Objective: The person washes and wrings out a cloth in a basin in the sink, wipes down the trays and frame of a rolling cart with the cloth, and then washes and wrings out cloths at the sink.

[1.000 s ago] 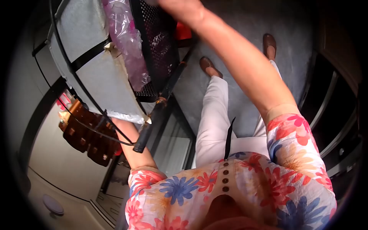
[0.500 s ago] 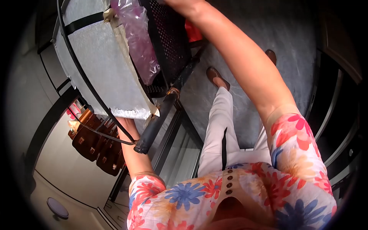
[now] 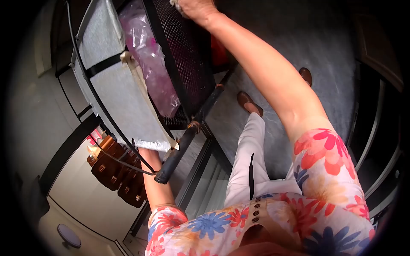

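Note:
My right hand [image 3: 194,9] is at the top edge of the view, beside the upper rim of a black perforated basket [image 3: 181,47]. Its fingers are bent over something pale and small that I cannot make out. Crumpled pinkish clear plastic [image 3: 149,64] fills the gap between the basket and a grey-silver panel [image 3: 121,96] with torn edges. Only my left forearm [image 3: 158,183] shows; the hand is hidden behind the panel. A dark rusty tube [image 3: 177,153] and thin black wire bars frame the panel's lower end.
Below left stands a dark brown wooden piece with metal fittings [image 3: 112,170]. Something red [image 3: 219,53] lies behind the basket. A glass-panelled frame [image 3: 209,183] is beside my legs, and dark shelving with pale rails [image 3: 371,132] is at the right.
The basket, panel and tube now sit lower in view. More of my right hand shows at the top. My left hand stays hidden.

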`<act>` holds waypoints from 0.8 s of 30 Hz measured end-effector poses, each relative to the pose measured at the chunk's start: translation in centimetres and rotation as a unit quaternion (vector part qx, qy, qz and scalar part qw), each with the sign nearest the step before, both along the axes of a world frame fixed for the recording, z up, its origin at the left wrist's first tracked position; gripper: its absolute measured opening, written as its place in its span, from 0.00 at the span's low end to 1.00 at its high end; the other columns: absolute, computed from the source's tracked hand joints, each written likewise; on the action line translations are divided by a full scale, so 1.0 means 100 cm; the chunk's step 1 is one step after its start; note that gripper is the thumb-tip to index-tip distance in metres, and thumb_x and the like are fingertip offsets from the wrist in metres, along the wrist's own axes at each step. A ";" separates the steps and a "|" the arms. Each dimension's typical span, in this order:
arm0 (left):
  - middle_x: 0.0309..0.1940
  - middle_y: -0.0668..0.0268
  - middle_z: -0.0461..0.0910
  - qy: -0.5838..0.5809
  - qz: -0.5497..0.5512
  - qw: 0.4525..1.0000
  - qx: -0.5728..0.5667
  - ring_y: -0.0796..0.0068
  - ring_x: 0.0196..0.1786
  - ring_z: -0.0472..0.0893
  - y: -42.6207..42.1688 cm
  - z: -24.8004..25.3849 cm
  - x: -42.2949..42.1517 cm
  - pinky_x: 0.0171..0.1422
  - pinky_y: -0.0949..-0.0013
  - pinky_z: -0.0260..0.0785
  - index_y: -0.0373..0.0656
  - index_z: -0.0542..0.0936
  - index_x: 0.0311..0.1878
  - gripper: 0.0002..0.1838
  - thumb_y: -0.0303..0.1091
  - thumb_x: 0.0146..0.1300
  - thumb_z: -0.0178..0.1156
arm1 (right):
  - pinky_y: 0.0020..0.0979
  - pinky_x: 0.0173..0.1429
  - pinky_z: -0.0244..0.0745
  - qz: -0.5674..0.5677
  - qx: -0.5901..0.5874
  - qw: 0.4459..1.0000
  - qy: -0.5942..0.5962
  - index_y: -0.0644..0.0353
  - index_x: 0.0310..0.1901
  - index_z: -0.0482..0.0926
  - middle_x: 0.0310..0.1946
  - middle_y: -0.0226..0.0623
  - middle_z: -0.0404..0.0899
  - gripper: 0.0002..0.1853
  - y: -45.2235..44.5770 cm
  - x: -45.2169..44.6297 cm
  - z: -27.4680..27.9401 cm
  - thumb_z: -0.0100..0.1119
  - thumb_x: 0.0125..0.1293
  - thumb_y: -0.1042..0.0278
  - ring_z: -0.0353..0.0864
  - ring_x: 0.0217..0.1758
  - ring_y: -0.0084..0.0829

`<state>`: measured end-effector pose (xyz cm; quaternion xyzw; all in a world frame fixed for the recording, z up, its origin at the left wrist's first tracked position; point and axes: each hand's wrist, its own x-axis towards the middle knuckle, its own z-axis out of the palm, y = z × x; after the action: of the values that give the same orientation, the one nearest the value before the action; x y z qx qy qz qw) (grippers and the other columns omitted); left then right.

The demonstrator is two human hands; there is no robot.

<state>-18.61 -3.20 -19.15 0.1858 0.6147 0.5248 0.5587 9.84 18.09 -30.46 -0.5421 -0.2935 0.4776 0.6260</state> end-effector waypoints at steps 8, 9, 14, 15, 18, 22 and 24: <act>0.54 0.58 0.73 -0.006 -0.001 1.000 0.002 0.58 0.59 0.70 0.009 -0.006 -0.002 0.66 0.53 0.57 0.40 0.70 0.58 0.26 0.47 0.60 0.51 | 0.33 0.35 0.71 0.082 -0.071 0.984 -0.139 0.63 0.32 0.76 0.26 0.46 0.78 0.08 -0.129 -0.032 -0.088 0.51 0.61 0.69 0.79 0.29 0.35; 0.54 0.58 0.73 -0.004 -0.004 1.000 0.001 0.58 0.59 0.70 0.003 -0.002 -0.001 0.66 0.53 0.57 0.40 0.70 0.58 0.27 0.47 0.60 0.51 | 0.32 0.35 0.71 0.055 -0.073 0.985 -0.147 0.64 0.32 0.76 0.25 0.45 0.78 0.08 -0.120 -0.030 -0.086 0.51 0.61 0.69 0.79 0.29 0.32; 0.54 0.58 0.73 0.004 -0.006 1.000 -0.008 0.58 0.59 0.69 -0.011 0.003 -0.002 0.66 0.53 0.57 0.40 0.70 0.58 0.27 0.47 0.60 0.51 | 0.34 0.30 0.71 -0.036 -0.174 0.969 -0.170 0.59 0.32 0.72 0.23 0.40 0.78 0.17 -0.005 -0.022 -0.057 0.44 0.69 0.53 0.80 0.26 0.33; 0.54 0.58 0.73 0.004 -0.003 1.000 -0.009 0.58 0.59 0.69 -0.014 0.005 -0.001 0.66 0.53 0.57 0.40 0.70 0.58 0.27 0.47 0.59 0.51 | 0.33 0.32 0.72 -0.069 -0.186 0.952 -0.235 0.60 0.32 0.71 0.23 0.41 0.79 0.16 -0.012 -0.031 -0.057 0.44 0.68 0.55 0.80 0.26 0.33; 0.55 0.58 0.73 0.000 -0.001 1.000 -0.011 0.58 0.59 0.69 -0.015 0.005 -0.001 0.66 0.53 0.57 0.40 0.70 0.58 0.27 0.47 0.59 0.52 | 0.46 0.37 0.70 0.015 -0.080 0.988 -0.132 0.61 0.40 0.73 0.29 0.55 0.76 0.13 -0.086 -0.026 -0.048 0.41 0.65 0.62 0.76 0.36 0.57; 0.55 0.58 0.73 -0.008 -0.013 1.000 -0.005 0.58 0.59 0.69 0.002 -0.008 0.002 0.66 0.52 0.57 0.40 0.70 0.58 0.27 0.47 0.59 0.52 | 0.47 0.40 0.71 0.196 -0.108 0.965 -0.139 0.59 0.40 0.72 0.31 0.54 0.76 0.12 -0.167 -0.008 -0.044 0.41 0.65 0.61 0.75 0.38 0.55; 0.55 0.58 0.73 -0.011 -0.019 1.000 -0.002 0.58 0.60 0.69 0.010 -0.013 -0.003 0.66 0.52 0.57 0.40 0.70 0.58 0.27 0.47 0.59 0.52 | 0.41 0.38 0.72 0.278 -0.080 0.938 -0.191 0.62 0.39 0.72 0.28 0.51 0.76 0.11 -0.167 0.001 -0.043 0.45 0.65 0.64 0.75 0.34 0.54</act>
<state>-18.90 -2.25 -20.44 0.1906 0.6060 0.5149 0.5756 9.92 1.41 -34.73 -0.5683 -0.5076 0.5414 0.3553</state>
